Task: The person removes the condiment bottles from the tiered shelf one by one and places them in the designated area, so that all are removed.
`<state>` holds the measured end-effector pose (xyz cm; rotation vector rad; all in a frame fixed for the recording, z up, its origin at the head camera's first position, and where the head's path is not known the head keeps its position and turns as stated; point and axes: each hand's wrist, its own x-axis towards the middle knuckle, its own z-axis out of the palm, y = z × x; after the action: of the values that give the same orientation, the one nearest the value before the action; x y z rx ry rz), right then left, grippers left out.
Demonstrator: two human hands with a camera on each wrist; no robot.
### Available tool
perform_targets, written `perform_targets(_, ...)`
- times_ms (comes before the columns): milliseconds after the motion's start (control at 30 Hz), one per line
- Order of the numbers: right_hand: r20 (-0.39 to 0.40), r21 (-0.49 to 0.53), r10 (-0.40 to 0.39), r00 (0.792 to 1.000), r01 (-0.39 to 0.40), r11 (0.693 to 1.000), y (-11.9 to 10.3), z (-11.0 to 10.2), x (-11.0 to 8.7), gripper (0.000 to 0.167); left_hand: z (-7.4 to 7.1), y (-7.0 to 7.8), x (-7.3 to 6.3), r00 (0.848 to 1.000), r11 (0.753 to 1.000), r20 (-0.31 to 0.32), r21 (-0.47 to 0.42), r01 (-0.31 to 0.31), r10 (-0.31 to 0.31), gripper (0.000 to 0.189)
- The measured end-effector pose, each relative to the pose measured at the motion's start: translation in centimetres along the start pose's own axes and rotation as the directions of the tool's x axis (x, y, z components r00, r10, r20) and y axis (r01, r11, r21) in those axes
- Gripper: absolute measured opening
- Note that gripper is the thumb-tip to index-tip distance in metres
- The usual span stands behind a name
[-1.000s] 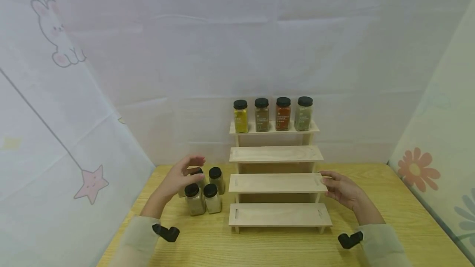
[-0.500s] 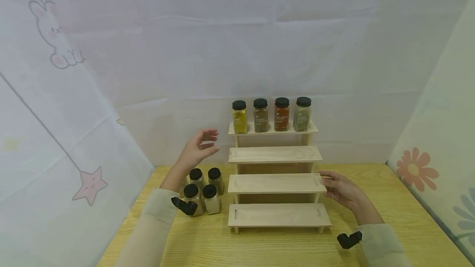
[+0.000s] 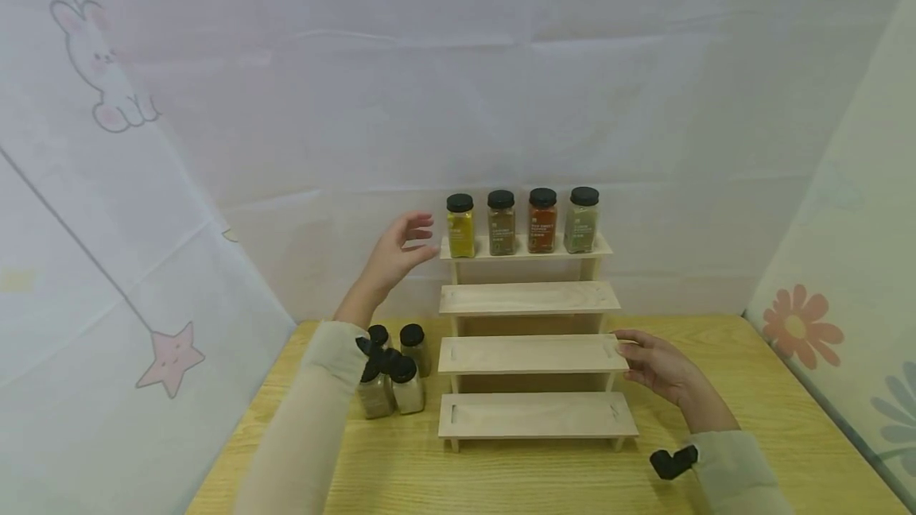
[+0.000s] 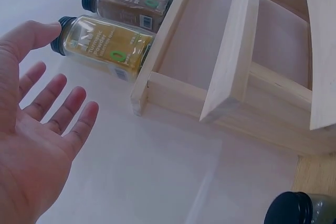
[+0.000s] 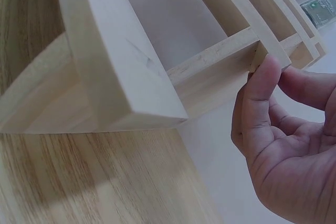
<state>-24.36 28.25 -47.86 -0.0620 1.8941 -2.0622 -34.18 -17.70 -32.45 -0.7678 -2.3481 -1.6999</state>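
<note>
My left hand (image 3: 401, 251) is raised beside the top step of a pale wooden tiered rack (image 3: 529, 354), fingers spread and holding nothing. Closest to it stands a jar of turmeric powder (image 3: 461, 234), yellow with a black lid; in the left wrist view the thumb overlaps the lid's edge. To that jar's right on the same step are a brown spice jar (image 3: 502, 230), a red pepper jar (image 3: 543, 229) and a pale green spice jar (image 3: 581, 229). With thumb and fingertips my right hand (image 3: 658, 368) pinches the right end of the rack's second step from the bottom.
Several black-lidded spice jars (image 3: 409, 396) are grouped on the wooden table (image 3: 544, 483), left of the rack and partly behind my left sleeve. White cloth (image 3: 372, 102) hangs close behind the rack, and patterned cloth walls stand at both sides.
My left hand has risen from over the grouped jars, going up and right to beside the turmeric jar. The right hand keeps its place at the rack's end.
</note>
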Motion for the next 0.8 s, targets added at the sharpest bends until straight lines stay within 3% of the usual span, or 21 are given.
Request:
perform_targets(333, 0.001, -0.018, -0.008, 1.0, 0.008, 1.0, -0.1, 0.1, -0.1, 0.068, 0.7, -0.6, 2.4, 1.0, 1.0, -0.026, -0.014, 0.01, -0.01, 0.066)
perform_targets(567, 0.005, -0.016, -0.011, 1.0, 0.011, 1.0, -0.2, 0.1, 0.0, 0.067, 1.0, -0.8, 3.5, 0.999, 1.0, -0.03, -0.008, 0.012, -0.012, 0.065)
perform_targets(800, 0.002, 0.007, -0.012, 1.0, 0.012, 1.0, 0.1, 0.0, 0.0, 0.066, 1.6, -1.2, 4.4, 1.0, 0.998, -0.019, -0.054, 0.015, -0.016, 0.067)
